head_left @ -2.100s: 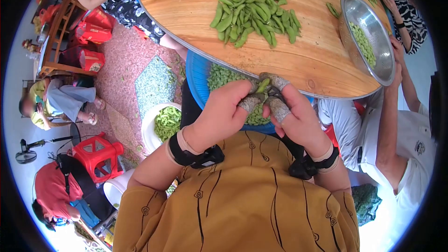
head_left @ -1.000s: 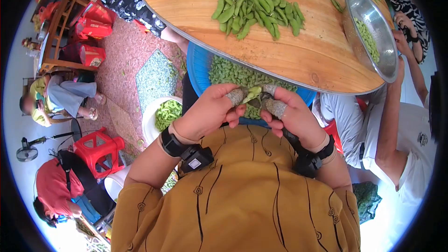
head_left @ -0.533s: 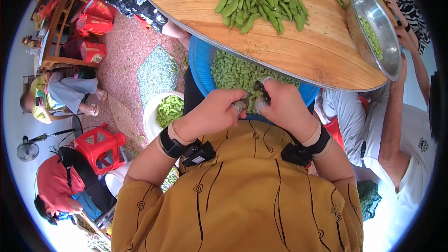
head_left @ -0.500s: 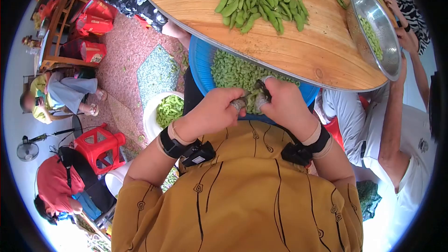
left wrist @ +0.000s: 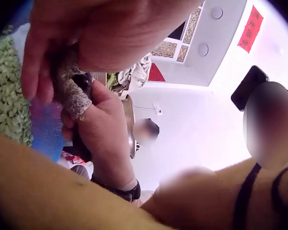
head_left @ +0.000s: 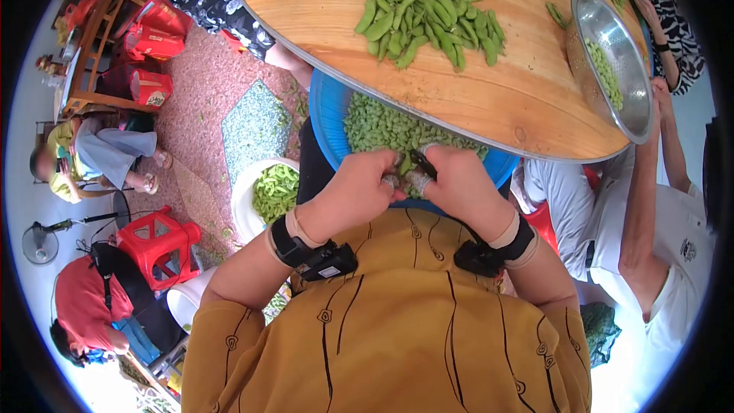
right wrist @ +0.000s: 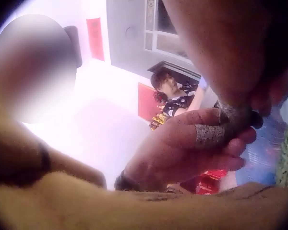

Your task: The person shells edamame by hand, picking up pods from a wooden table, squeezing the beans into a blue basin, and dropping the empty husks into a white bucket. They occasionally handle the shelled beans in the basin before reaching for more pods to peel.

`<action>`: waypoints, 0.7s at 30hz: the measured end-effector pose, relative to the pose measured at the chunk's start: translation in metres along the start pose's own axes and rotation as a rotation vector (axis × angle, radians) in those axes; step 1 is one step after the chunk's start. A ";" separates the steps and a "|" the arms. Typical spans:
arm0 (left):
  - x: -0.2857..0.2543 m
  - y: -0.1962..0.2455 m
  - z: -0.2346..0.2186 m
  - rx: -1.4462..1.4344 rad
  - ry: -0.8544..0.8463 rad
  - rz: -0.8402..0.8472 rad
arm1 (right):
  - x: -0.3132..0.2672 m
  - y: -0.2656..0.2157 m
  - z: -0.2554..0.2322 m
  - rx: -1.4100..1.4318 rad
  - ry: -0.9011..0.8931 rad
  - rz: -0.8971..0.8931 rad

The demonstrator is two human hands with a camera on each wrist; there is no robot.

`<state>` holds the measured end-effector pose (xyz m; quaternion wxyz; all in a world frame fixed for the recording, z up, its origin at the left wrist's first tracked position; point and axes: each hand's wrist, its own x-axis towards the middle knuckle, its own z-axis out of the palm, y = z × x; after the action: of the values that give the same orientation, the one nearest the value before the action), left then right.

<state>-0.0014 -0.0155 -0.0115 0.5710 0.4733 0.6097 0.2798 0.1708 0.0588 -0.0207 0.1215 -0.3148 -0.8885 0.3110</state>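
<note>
Both hands meet over a blue basin (head_left: 327,118) of shelled green soybeans (head_left: 375,121), thumbs and fingertips close together. Between them is a green soybean pod (head_left: 407,164), mostly covered by the fingers. My left hand (head_left: 358,186) pinches it from the left, my right hand (head_left: 465,186) from the right. Grey, dirt-stained wraps cover thumbs and some fingertips; one wrap (left wrist: 78,101) shows on the right hand in the left wrist view. The pod is hidden in both wrist views. Beyond the basin, a heap of whole pods (head_left: 428,17) lies on the wooden table (head_left: 306,11).
The tabletop's metal-edged rim overhangs the basin. A steel colander (head_left: 638,92) with beans stands at the table's right edge, near another person's arms. A white bucket of pods (head_left: 243,199) and a red stool (head_left: 157,245) stand to the left. Other people sit around.
Both hands have come down from the table's edge to over the basin. The pod, whole at first, appears split and paler one second ago; now the fingers hide most of it.
</note>
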 end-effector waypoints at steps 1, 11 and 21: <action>-0.001 0.002 0.000 0.012 -0.015 -0.002 | 0.000 0.000 0.000 -0.006 0.003 -0.006; 0.007 -0.001 -0.002 0.088 -0.072 0.014 | -0.004 -0.002 0.000 -0.003 -0.010 -0.083; 0.005 -0.009 -0.013 -0.236 -0.190 -0.031 | -0.002 -0.004 -0.010 -0.090 -0.075 -0.064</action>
<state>-0.0156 -0.0116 -0.0188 0.6819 0.4178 0.5231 0.2946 0.1745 0.0599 -0.0105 0.0839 -0.2794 -0.9152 0.2781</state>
